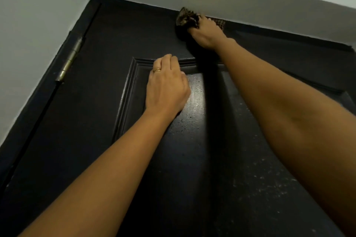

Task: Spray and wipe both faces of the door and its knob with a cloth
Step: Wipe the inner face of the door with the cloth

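Observation:
A black panelled door (pixel 92 121) fills the view, seen from below looking up. High up near its top edge, my right hand (pixel 205 33) grips a dark checked cloth (pixel 185 19) and presses it against the door face. My left hand (pixel 165 86), with a gold ring, rests on the raised moulding of the upper panel, fingers bent against the surface and holding nothing. Fine droplets speckle the glossy panel below the hands. The knob is out of view.
A brass hinge (pixel 70 57) sits on the door's left edge beside the black frame. Pale grey wall (pixel 28 25) lies to the left and above the door top.

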